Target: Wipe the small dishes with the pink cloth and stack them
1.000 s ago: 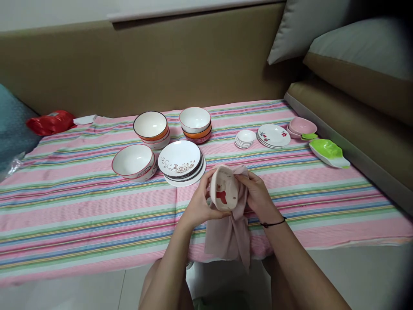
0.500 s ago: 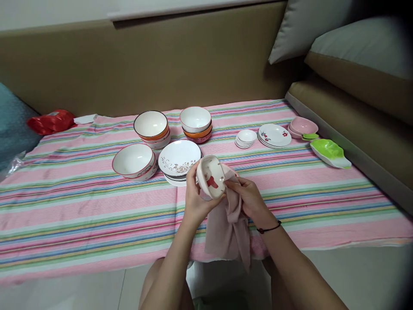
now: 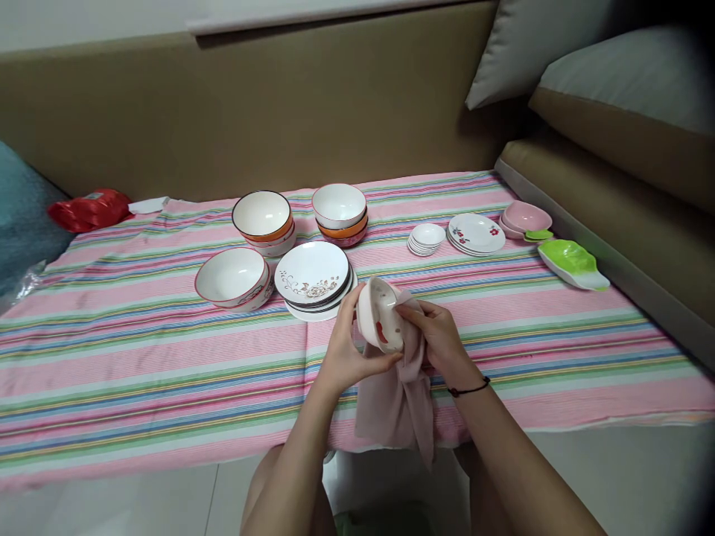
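Left hand (image 3: 342, 356) grips the small pink dish (image 3: 380, 324), tilted on edge; right hand (image 3: 441, 342) presses a pink cloth (image 3: 399, 402) against it. Stacked plates (image 3: 313, 279) sit just beyond the left hand.

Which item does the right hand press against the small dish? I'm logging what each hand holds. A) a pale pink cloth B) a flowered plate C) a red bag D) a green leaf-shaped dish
A: the right hand grips the pale pink cloth against the small dish, which the left hand steadies.
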Motion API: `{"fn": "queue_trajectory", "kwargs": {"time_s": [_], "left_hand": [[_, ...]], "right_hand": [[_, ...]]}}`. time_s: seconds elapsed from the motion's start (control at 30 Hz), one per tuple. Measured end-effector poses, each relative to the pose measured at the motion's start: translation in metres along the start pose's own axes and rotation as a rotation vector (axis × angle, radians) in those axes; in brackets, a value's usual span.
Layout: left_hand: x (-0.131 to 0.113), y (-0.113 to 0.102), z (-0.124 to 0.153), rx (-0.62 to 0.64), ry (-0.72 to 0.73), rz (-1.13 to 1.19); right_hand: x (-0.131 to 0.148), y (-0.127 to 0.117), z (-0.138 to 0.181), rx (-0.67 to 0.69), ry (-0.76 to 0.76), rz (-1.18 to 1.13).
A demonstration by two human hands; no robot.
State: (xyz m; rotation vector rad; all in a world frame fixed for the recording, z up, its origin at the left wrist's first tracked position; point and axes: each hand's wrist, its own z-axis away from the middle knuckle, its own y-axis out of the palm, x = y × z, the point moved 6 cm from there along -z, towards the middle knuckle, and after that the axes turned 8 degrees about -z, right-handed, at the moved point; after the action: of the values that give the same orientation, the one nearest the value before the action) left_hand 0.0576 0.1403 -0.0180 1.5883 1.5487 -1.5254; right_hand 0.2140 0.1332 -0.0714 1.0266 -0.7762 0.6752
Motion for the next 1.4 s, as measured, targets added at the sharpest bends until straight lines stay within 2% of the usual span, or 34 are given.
{"fn": "queue_trajectory", "kwargs": {"time_s": [0.1, 0.17, 0.6, 0.67, 0.77, 0.97, 1.1, 1.23, 1.33, 1.4], "left_hand": [[-0.005, 0.004, 0.000, 0.083, 0.030, 0.001], [-0.007, 0.004, -0.001, 0.093, 0.048, 0.001], [-0.004, -0.011, -0.001, -0.191, 0.150, -0.216], [-0.003, -0.012, -0.001, -0.199, 0.148, -0.217], [-0.004, -0.009, -0.003, -0.134, 0.131, -0.146], [0.003, 0.001, -0.004, 0.052, -0.008, 0.151], [0.014, -0.004, -0.004, 0.032, -0.155, 0.375], [0.023, -0.009, -0.002, 0.050, -0.367, 0.374], [0.025, -0.008, 0.000, 0.087, -0.418, 0.354], [0.028, -0.004, 0.002, 0.133, -0.440, 0.430]], "right_hand": [[0.002, -0.002, -0.002, 0.004, -0.024, 0.000], [0.002, -0.001, -0.002, 0.009, -0.018, -0.002], [-0.013, 0.013, 0.004, 0.086, 0.088, 0.013], [-0.013, 0.015, 0.005, 0.090, 0.083, 0.017], [-0.011, 0.013, 0.005, 0.040, 0.063, 0.017], [0.001, -0.005, -0.006, -0.036, -0.109, 0.082], [0.020, -0.012, -0.010, -0.028, -0.324, 0.293], [0.037, 0.000, 0.000, 0.042, -0.544, 0.556], [0.040, 0.014, 0.008, 0.130, -0.616, 0.635], [0.039, 0.017, 0.011, 0.139, -0.629, 0.655]]}}
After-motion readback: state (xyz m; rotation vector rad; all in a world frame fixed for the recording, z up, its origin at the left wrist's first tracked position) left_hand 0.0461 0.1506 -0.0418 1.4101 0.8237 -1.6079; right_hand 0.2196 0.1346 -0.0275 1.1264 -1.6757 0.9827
